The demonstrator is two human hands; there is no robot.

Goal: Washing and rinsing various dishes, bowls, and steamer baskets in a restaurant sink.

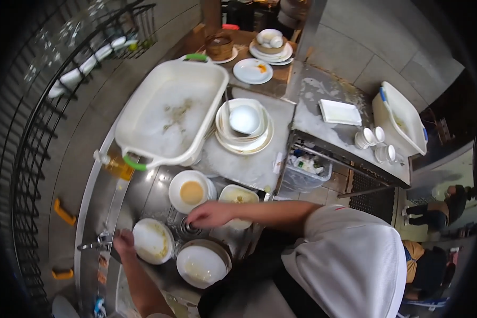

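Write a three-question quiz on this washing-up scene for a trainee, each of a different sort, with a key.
1. Multiple choice: What colour are the handles of the large white tub at upper left?
a) blue
b) green
c) red

2. True or false: The round wooden container stands on a white plate.

3. Short answer: Which of the person's hands is nearer the tap?

Key:
1. b
2. True
3. The left hand, beside the food-smeared plate; the right hand is farther off.

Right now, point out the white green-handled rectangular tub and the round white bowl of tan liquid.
White green-handled rectangular tub (212,108), head view: right rim.
Round white bowl of tan liquid (175,192), head view: left inner wall.
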